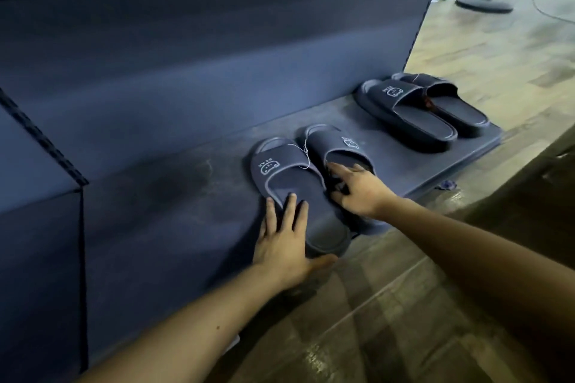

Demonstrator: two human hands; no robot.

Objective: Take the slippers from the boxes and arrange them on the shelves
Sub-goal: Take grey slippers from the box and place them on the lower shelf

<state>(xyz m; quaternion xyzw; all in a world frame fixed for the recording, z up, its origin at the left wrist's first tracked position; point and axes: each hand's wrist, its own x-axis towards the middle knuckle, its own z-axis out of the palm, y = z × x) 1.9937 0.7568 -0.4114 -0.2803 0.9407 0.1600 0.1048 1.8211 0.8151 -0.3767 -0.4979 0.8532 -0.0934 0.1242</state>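
mid-frame, the near pair of slippers [281, 165] sits at the front edge of the shelf [174, 211], left hand [287, 239] flat with straight fingers on one, right hand [359, 191] spread on the other, maybe hooking its side, likely nudging them straight like the far pair [413, 109] upper right.

You face a navy near pair of slippers [287, 169], pale bear outline on each strap, far pair [413, 106] the same, dusty dark-blue shelf [186, 196], tan wood-grain floor [485, 50].
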